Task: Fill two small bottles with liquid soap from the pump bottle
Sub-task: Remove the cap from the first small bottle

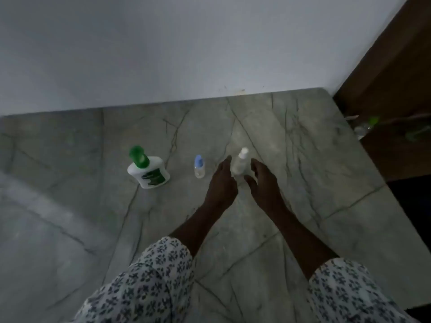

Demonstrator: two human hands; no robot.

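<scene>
Left hand [222, 181], right hand [262, 180], relaxed, either side of white bottle [240, 165]

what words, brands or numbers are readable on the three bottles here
No text is readable.
pump bottle: dark green marks on its front, too blurred to read.
blue-capped small bottle: no print shows.
white-capped small bottle: no print shows.

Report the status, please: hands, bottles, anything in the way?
Left hand and right hand open, either side of white-capped bottle, no grip seen. Blue-capped bottle and pump bottle stand to its left. Nothing in the way.
</scene>
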